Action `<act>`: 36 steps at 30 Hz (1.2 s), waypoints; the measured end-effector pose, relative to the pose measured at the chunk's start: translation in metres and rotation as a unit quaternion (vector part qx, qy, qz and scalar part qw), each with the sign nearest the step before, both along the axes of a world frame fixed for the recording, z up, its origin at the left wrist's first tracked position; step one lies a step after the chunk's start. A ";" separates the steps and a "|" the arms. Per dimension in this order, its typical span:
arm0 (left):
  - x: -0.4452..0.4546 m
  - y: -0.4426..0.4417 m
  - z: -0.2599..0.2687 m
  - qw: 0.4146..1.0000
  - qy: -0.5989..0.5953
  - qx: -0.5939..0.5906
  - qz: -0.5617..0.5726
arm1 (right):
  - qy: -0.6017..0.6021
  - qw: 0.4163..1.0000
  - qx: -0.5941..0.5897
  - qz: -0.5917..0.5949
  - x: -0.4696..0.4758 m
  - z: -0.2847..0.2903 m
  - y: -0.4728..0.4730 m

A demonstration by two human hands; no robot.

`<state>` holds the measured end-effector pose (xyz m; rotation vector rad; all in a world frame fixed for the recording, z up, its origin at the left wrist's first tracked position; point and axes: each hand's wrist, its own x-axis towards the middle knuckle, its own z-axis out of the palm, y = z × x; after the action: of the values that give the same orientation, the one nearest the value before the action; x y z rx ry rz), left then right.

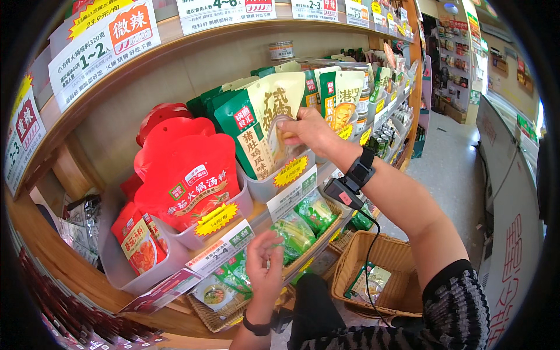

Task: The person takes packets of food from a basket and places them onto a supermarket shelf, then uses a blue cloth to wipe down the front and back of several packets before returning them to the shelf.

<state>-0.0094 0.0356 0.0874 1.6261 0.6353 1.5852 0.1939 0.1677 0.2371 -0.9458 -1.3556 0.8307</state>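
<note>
My right hand [306, 131] reaches to the front of a green and cream soup-base pouch [258, 127], its thumb and fingers bent together at a clear, shiny piece on the pouch's right side; whether they grip it is unclear. That pouch stands in a pale plastic bin [267, 190] with more pouches behind it. My left hand [264, 258] hangs lower, fingers loosely curled and holding nothing, in front of the bagged green goods [293, 236]. Left of the pouches, large red tomato soup-base pouches [188, 175] stand in another bin [148, 280].
Price cards [293, 192] line the shelf edge, and an upper shelf [175, 39] runs overhead. Cans [281, 50] stand behind the pouches. Below right, a wicker basket [396, 262] holds one pouch [372, 282]. A black cable [369, 258] hangs from the right wrist device.
</note>
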 end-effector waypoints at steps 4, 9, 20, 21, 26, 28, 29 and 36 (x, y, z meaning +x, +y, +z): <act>0.003 -0.002 -0.002 0.999 -0.008 -0.030 -0.028 | -0.051 0.997 -0.059 -0.011 0.011 -0.001 -0.003; 0.007 0.001 -0.008 0.999 0.005 -0.026 -0.037 | -0.143 0.981 0.047 -0.123 0.018 0.000 0.003; 0.012 0.003 -0.013 0.998 0.017 -0.043 -0.036 | -0.458 0.835 0.305 -0.005 -0.017 0.001 -0.045; 0.014 0.002 -0.013 0.998 0.015 -0.045 -0.040 | -0.459 0.843 0.280 0.023 -0.021 -0.003 -0.043; 0.022 -0.001 -0.015 0.997 0.013 -0.049 -0.058 | -0.453 0.863 0.224 0.025 -0.017 -0.007 -0.020; 0.020 -0.002 -0.016 0.997 0.022 -0.055 -0.052 | -0.484 0.858 0.165 0.044 -0.028 -0.001 -0.029; 0.019 -0.002 -0.016 0.997 0.024 -0.054 -0.050 | -0.515 0.849 0.103 0.061 -0.032 0.000 -0.034; 0.021 -0.004 -0.016 0.996 0.039 -0.063 -0.055 | -0.487 0.862 0.126 0.059 -0.024 -0.012 -0.040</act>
<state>0.0115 0.0313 0.0710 1.6076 0.6626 1.3810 0.1704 0.1276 0.2252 -1.1252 -2.3435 0.1938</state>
